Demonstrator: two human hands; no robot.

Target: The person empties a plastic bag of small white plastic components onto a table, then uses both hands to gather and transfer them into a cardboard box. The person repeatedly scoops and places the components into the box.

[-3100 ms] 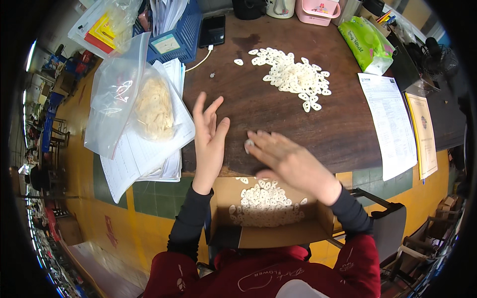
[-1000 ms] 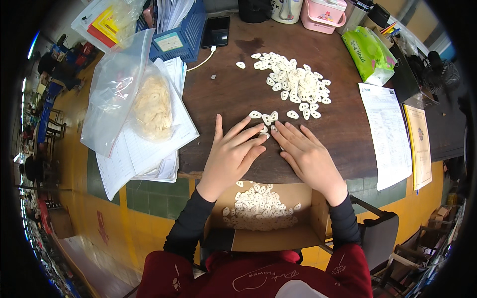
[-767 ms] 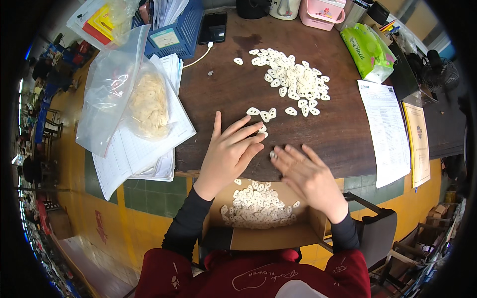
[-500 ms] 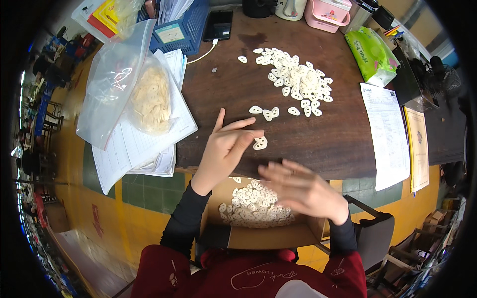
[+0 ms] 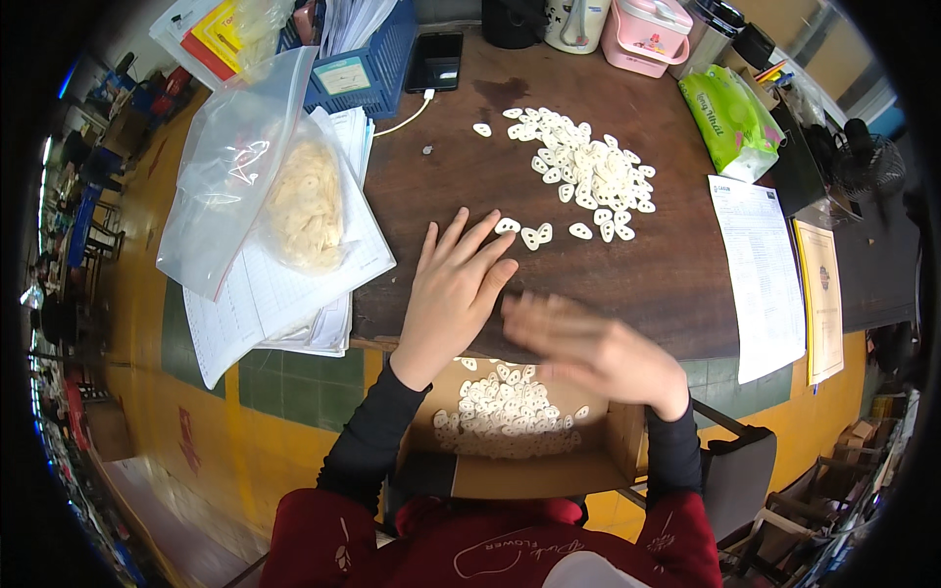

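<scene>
My left hand [image 5: 456,289] is palm down on the dark wooden table with fingers spread, holding nothing that I can see. Its fingertips are close to a small white flat piece with holes [image 5: 507,225]; a touching pair of such pieces [image 5: 536,236] is just to the right. Over the table's front edge is my right hand [image 5: 603,353], blurred by motion, its fingers stretched toward the left; no piece shows in it. Below both hands, an open cardboard box [image 5: 549,475] holds many similar white pieces [image 5: 510,402]. A larger pile of them [image 5: 593,167] lies farther back on the table.
To the left, a clear plastic bag of pale pieces [image 5: 304,211] rests on papers [image 5: 255,314]. Behind are a blue basket [image 5: 363,73], a phone with cable [image 5: 434,61] and a pink container [image 5: 649,39]. A green tissue pack [image 5: 730,122] and printed sheets [image 5: 755,284] are at right.
My left hand has flattened and spread its fingers. The few pieces that were by its thumb are no longer in view there. My right hand has shifted slightly left.
</scene>
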